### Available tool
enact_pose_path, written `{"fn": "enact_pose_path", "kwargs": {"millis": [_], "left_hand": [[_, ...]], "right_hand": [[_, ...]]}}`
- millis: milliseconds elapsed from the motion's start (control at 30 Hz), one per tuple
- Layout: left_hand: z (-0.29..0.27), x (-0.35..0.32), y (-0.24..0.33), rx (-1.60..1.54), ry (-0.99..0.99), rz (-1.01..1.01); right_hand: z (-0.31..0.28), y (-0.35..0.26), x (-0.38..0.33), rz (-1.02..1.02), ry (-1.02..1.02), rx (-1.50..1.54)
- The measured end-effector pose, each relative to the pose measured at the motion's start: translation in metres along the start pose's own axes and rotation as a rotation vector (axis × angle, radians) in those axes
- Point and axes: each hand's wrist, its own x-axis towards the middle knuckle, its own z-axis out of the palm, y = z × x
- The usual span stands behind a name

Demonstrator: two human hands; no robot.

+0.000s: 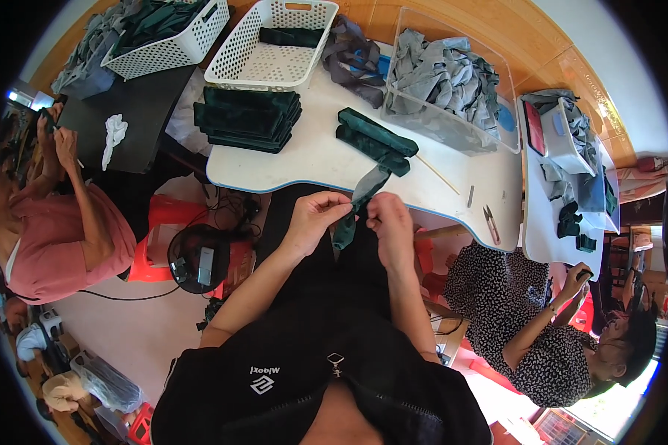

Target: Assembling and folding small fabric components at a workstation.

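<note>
Between my hands, just off the table's front edge, hangs a dark green velvety fabric strip (361, 194) with a grey side showing near its top. My left hand (315, 221) pinches its left edge between thumb and fingertips. At the opposite edge, my right hand (391, 224) is closed, its fingers curled against the fabric. The strip's upper end reaches the folded green velvet pieces (375, 137) lying on the white table (304, 165). To the left of those sits a neat stack of green velvet pieces (246, 122).
Behind the stack stands a white perforated basket (226, 74) with one green piece. A clear bin (441, 122) holds grey fabric. A thin stick (439, 175) and thread snips (491, 225) lie at the right. Co-workers sit on both sides; a black fan (198, 256) stands at left.
</note>
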Motion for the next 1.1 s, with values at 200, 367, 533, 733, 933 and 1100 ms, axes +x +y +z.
{"fn": "enact_pose_path", "kwargs": {"millis": [200, 367, 533, 733, 933, 1100], "left_hand": [[-0.005, 0.016, -0.013, 0.059, -0.017, -0.028], [-0.004, 0.009, -0.022, 0.412, 0.062, 0.132], [-0.001, 0.011, -0.025, 0.310, 0.109, 0.116], [-0.018, 0.021, 0.005, -0.302, 0.087, -0.192], [-0.008, -0.006, 0.031, -0.247, 0.008, -0.215], [-0.013, -0.027, 0.025, -0.247, -0.001, -0.211]], "right_hand": [[0.003, 0.009, 0.010, -0.110, -0.061, -0.358], [0.016, -0.001, 0.012, -0.155, 0.051, -0.894], [0.016, 0.028, 0.022, -0.478, 0.037, -0.913], [0.022, 0.028, 0.024, -0.254, -0.066, -0.490], [0.037, 0.050, 0.005, -0.280, -0.020, -0.481], [0.057, 0.053, -0.005, -0.247, 0.064, -0.471]]}}
